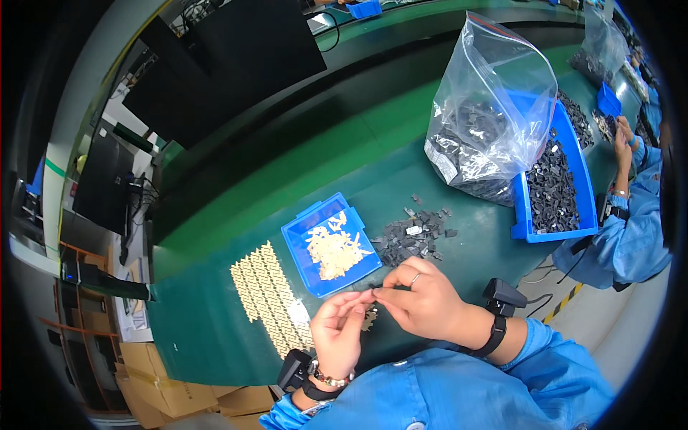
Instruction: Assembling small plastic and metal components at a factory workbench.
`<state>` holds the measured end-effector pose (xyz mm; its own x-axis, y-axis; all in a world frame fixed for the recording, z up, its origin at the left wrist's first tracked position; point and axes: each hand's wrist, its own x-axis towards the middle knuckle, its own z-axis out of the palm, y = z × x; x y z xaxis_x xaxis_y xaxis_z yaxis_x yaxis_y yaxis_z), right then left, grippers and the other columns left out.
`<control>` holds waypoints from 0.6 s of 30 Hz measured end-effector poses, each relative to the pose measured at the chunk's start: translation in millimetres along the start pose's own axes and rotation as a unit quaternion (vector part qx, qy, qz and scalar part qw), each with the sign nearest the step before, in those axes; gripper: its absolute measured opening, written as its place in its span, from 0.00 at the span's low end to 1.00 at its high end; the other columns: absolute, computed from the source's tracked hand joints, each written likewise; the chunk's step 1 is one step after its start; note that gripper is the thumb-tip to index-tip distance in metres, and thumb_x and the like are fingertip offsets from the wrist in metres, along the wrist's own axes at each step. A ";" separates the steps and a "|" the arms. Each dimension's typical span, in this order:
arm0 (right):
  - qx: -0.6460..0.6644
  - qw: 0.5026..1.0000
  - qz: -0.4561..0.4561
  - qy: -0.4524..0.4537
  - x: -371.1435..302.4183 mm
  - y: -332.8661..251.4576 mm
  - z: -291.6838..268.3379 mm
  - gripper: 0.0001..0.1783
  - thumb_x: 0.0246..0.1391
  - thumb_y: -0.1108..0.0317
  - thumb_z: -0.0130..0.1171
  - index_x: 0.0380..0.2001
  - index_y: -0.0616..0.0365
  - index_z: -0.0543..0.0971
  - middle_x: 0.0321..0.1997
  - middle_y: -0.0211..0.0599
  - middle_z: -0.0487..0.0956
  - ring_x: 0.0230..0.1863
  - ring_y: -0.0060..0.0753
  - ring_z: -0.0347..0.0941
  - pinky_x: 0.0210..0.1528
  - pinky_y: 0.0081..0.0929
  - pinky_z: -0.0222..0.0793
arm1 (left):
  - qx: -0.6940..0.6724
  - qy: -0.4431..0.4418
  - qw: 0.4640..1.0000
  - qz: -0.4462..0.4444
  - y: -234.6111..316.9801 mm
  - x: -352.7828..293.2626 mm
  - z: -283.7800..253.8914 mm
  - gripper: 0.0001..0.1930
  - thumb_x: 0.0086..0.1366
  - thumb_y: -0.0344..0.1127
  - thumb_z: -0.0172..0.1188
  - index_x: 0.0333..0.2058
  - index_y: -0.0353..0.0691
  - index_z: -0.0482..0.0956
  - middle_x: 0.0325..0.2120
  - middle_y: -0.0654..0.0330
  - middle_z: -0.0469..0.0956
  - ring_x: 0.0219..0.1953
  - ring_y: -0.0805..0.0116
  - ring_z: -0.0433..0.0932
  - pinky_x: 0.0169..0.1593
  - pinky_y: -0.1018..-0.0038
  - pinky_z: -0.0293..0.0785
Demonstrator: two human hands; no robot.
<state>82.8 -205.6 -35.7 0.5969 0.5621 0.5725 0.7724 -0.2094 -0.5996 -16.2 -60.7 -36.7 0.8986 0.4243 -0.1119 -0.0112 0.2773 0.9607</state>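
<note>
My left hand (338,328) and my right hand (423,299) meet at the fingertips over the near side of the green table. Both are closed in a pinch, and a small dark piece (378,290) shows between them; its exact kind is too small to make out. Just beyond the hands is a blue tray (301,247) with a heap of small cream-coloured pieces (335,251). To its right lies a loose pile of dark grey plastic pieces (412,238). Left of my left hand, many cream pieces stand in neat rows (264,294). A few cream bits (370,317) lie beneath my fingers.
A large clear zip bag (473,136) of dark pieces stands at the back right, against a long blue bin (584,190) of similar pieces. Further right, a co-worker in a blue sleeve (631,240) works at the same table. Cardboard boxes (161,380) sit below the left end.
</note>
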 end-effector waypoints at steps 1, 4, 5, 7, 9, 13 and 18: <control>0.017 0.999 0.009 -0.028 -5.0 1.9 0.7 0.08 0.40 0.72 0.66 0.29 0.55 0.82 0.31 0.29 0.75 0.32 0.35 0.71 0.37 0.31 0.69 | -0.014 0.003 1.000 -0.003 -3.3 0.3 -1.1 0.09 0.65 0.19 0.52 0.44 0.28 0.72 0.41 0.45 0.80 0.45 0.61 0.80 0.52 0.68 0.75; 0.049 0.995 0.047 -0.073 -16.3 2.6 -5.4 0.10 0.43 0.72 0.65 0.33 0.57 0.83 0.31 0.31 0.77 0.32 0.36 0.72 0.40 0.30 0.69 | -0.034 -0.031 0.998 -0.039 -10.7 -3.9 -5.0 0.09 0.66 0.21 0.52 0.45 0.28 0.72 0.42 0.48 0.80 0.46 0.64 0.80 0.52 0.72 0.75; 0.101 0.987 0.111 -0.052 -20.4 2.7 -6.1 0.09 0.45 0.73 0.65 0.33 0.57 0.83 0.32 0.33 0.78 0.32 0.37 0.73 0.41 0.30 0.69 | -0.026 -0.043 0.998 -0.039 -12.8 -4.4 -4.7 0.09 0.66 0.20 0.53 0.45 0.28 0.73 0.41 0.48 0.81 0.45 0.65 0.80 0.52 0.72 0.75; 0.185 0.962 0.197 -0.026 -24.1 2.6 -7.7 0.06 0.48 0.74 0.64 0.32 0.59 0.82 0.31 0.37 0.79 0.32 0.38 0.76 0.43 0.30 0.69 | -0.019 -0.056 0.997 -0.049 -16.5 -6.9 -4.8 0.09 0.66 0.20 0.53 0.45 0.29 0.73 0.41 0.49 0.81 0.45 0.65 0.80 0.51 0.72 0.75; 0.213 0.950 0.221 -0.052 -30.2 4.6 -10.7 0.05 0.48 0.74 0.64 0.31 0.60 0.82 0.30 0.37 0.79 0.32 0.38 0.76 0.42 0.31 0.69 | -0.011 -0.081 0.995 -0.059 -18.9 -8.9 -2.5 0.09 0.65 0.19 0.53 0.44 0.29 0.73 0.41 0.49 0.81 0.45 0.66 0.80 0.50 0.74 0.75; 0.263 0.926 0.261 -0.080 -40.3 5.7 -15.8 0.02 0.49 0.75 0.62 0.28 0.61 0.80 0.26 0.37 0.78 0.32 0.38 0.75 0.40 0.31 0.69 | 0.049 -0.094 0.990 -0.091 -16.0 -11.3 4.5 0.10 0.64 0.19 0.53 0.45 0.29 0.73 0.41 0.49 0.81 0.44 0.67 0.80 0.49 0.75 0.75; 0.163 0.951 0.261 0.035 -48.1 27.4 -32.2 0.02 0.47 0.78 0.60 0.25 0.60 0.79 0.26 0.39 0.78 0.32 0.42 0.74 0.39 0.33 0.68 | 0.073 -0.083 0.991 -0.076 -16.1 -7.7 7.3 0.10 0.64 0.19 0.54 0.45 0.29 0.73 0.40 0.49 0.81 0.43 0.67 0.81 0.49 0.74 0.76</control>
<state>82.3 -264.2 -61.7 0.9020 0.3931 0.1784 0.2658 -0.1801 -0.9470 -19.7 -74.8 -49.5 0.9450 0.2365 -0.2260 0.1818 0.1948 0.9638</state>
